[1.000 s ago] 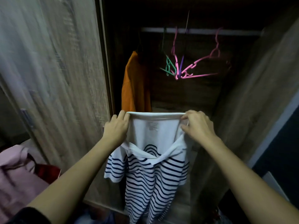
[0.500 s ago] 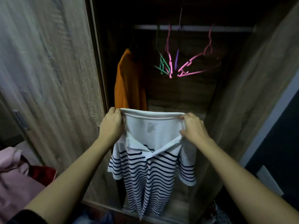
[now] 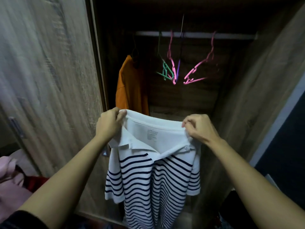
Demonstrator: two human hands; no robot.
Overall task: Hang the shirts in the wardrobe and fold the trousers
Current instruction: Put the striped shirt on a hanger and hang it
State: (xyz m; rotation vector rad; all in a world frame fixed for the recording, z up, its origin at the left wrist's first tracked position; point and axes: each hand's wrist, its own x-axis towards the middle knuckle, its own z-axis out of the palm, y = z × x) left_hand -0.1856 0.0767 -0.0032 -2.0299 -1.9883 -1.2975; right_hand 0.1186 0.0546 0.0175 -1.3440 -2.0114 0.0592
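Two hands, left (image 3: pixel 109 123) and right (image 3: pixel 198 128), pinch the shirt (image 3: pixel 153 176), lifted higher now toward hangers (image 3: pixel 175 70) at the top, ready to hang.

Home bedroom: wooden wardrobe (image 3: pixel 49 80) w/ hangers (image 3: pixel 194 75) on rail (image 3: pixel 231 35).

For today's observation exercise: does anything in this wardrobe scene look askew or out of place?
Yes. The empty hangers on the rail hang tilted at mixed angles. The striped shirt, held by left hand and right hand, has no hanger yet.
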